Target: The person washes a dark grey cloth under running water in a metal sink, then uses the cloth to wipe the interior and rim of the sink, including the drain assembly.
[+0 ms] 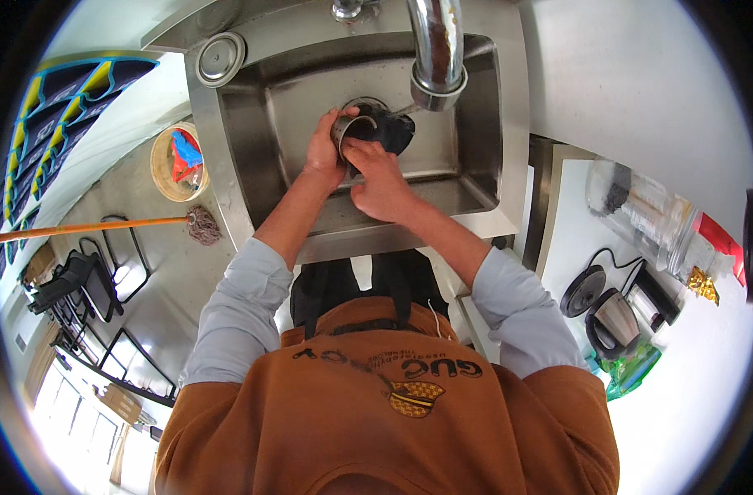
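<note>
Low in the steel sink (298,95), my left hand (324,148) is wrapped round the side of a metal cup (341,130), which is tilted with its mouth toward the right. The fingers of my right hand (380,183) are closed at the cup's lower rim; their tips are partly hidden there. Just right of the cup lies a glossy black thing (400,132) whose kind I cannot make out. It covers part of the round drain area behind my hands.
A chrome faucet (437,62) hangs over the sink's right half. On the left rim sits a round metal lid (221,59). A bucket (181,191) and a mop (202,224) are at left. An electric kettle (614,322) and a clear jar (658,216) stand right.
</note>
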Tool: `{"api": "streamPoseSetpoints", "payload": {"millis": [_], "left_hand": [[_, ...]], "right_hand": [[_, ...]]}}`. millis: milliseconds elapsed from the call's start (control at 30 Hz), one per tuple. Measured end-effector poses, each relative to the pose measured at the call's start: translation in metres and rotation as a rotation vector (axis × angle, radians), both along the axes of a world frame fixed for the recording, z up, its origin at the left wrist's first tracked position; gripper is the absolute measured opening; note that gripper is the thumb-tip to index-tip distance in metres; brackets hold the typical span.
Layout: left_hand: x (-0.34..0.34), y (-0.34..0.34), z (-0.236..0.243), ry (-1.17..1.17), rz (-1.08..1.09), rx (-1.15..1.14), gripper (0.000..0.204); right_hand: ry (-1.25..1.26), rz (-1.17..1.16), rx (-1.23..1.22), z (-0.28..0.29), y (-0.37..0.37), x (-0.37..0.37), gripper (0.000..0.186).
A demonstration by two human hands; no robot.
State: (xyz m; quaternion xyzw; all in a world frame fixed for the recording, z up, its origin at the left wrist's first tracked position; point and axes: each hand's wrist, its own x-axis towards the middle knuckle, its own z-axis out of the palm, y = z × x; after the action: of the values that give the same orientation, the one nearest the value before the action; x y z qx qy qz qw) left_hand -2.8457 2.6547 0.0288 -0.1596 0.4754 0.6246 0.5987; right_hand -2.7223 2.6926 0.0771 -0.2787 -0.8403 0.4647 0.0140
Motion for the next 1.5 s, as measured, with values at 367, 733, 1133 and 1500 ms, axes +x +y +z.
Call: {"api": "streamPoseSetpoints", "payload": {"millis": [367,733,1133,1500], "left_hand": [[0.003,0.012,0.012,-0.119,-0.009,-0.041,0.046],[0.007,0.046,-0.002,-0.147,-0.014,-0.009,0.036],[0.021,0.038,-0.018,-0.117,-0.048,0.015,0.035],[0.029,0.040,0.013,-0.173,-0.031,-0.076,0.036]], "right_hand": [[-0.151,0.120,0.158,0.006,0.013,0.000,0.067],[-0.162,0.022,0.233,-0.006,0.046,-0.002,0.064],[-0.219,0.092,0.381,-0.007,0.038,0.015,0.062],[-0.175,0.142,0.451,-0.008,0.040,0.020,0.062]]}}
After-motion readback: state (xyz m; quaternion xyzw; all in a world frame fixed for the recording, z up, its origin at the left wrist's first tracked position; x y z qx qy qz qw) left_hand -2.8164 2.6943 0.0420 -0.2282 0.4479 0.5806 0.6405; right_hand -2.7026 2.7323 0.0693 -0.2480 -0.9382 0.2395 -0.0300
